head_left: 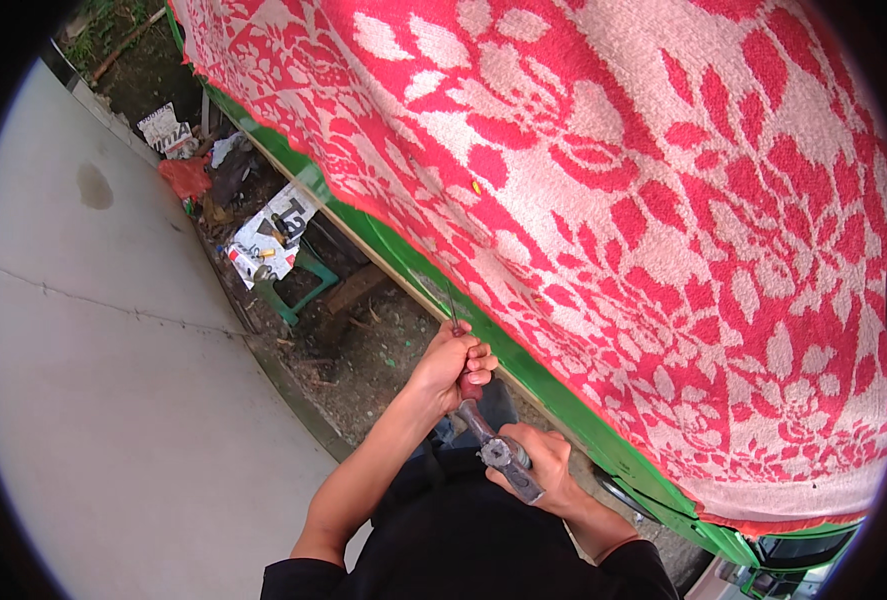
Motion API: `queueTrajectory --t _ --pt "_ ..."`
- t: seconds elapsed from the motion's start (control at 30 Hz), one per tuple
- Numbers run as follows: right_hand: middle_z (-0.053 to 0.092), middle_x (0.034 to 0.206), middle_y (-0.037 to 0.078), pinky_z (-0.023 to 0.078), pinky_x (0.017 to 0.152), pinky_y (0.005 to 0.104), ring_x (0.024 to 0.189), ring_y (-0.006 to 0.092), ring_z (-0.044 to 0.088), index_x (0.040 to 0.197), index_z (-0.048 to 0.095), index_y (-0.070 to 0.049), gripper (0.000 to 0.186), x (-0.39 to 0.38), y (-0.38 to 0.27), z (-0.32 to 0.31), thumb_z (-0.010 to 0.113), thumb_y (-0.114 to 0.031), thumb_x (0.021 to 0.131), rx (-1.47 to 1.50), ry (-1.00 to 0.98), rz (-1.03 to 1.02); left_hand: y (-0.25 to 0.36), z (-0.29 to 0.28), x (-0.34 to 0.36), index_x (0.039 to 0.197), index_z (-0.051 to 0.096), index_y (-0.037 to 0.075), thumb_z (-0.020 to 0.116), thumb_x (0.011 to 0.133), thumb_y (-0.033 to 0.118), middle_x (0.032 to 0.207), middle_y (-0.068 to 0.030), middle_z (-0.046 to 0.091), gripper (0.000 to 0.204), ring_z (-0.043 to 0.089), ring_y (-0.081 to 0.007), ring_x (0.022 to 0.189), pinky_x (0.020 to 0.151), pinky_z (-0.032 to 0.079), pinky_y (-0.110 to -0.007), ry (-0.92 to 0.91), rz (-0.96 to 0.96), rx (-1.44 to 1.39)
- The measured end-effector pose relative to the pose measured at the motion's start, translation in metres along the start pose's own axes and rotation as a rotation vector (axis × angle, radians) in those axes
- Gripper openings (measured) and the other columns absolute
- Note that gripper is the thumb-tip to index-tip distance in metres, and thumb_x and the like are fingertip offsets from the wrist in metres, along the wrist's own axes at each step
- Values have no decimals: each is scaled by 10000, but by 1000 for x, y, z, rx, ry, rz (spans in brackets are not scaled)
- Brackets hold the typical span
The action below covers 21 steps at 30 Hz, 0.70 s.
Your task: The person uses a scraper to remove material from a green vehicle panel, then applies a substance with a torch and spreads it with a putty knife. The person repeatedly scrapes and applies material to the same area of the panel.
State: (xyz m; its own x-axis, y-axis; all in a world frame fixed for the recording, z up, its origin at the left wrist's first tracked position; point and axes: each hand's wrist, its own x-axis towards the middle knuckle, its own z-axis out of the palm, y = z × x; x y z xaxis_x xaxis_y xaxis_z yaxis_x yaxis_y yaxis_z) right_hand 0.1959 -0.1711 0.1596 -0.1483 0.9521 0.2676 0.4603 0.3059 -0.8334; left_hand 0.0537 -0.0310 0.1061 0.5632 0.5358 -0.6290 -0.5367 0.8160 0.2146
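My left hand (450,365) is wrapped round the reddish handle of a screwdriver (470,387). Its thin shaft points away from me, toward the green edge (418,270) below the cloth. Closer to my body, my right hand (543,462) grips a hammer (511,468) with a worn grey metal head. One end of that head lies at the butt of the screwdriver handle; I cannot tell whether they touch. Most of the hammer's handle is hidden by my fingers. A red and pale pink floral cloth (603,190) drapes over the green body beside my hands.
A pale grey wall (113,350) curves along my left. Between it and the green body runs a narrow dirt strip (348,370). A green stool (308,285) stands there with a printed sheet (268,240) and small items on it. Litter, including a red bag (183,177), lies beyond.
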Motion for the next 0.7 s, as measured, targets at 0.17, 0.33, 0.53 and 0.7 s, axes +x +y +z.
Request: queueTrajectory --t 0.17,0.33,0.53,0.7 --pt "663 776 97 508 572 318 604 215 653 1016 633 -10 395 -1 3 0 830 -80 681 -5 5 27 -4 7 -5 1071 349 166 396 977 -38 700 -26 394 230 375 -88 549 421 304 -232 23 17 6" --pt "665 783 93 512 582 317 607 208 654 1020 635 -11 393 -2 4 0 825 -79 683 13 -14 50 -5 2 -1 1092 321 163 390 966 -47 706 -37 401 255 383 -98 559 441 318 -250 4 11 -1" --pt "618 758 123 490 521 358 599 286 637 1059 617 22 425 1 1 -1 835 -71 707 20 -14 -36 5 -4 6 1073 333 145 387 944 -69 698 -41 392 256 389 -102 557 427 319 -244 -7 -8 -49" --pt "587 724 115 469 496 359 570 283 614 1022 627 23 390 -1 -6 -11 826 -65 698 -12 -35 -102 13 -16 24 1069 339 149 384 936 -75 699 -44 387 264 391 -105 562 408 306 -240 15 3 -123"
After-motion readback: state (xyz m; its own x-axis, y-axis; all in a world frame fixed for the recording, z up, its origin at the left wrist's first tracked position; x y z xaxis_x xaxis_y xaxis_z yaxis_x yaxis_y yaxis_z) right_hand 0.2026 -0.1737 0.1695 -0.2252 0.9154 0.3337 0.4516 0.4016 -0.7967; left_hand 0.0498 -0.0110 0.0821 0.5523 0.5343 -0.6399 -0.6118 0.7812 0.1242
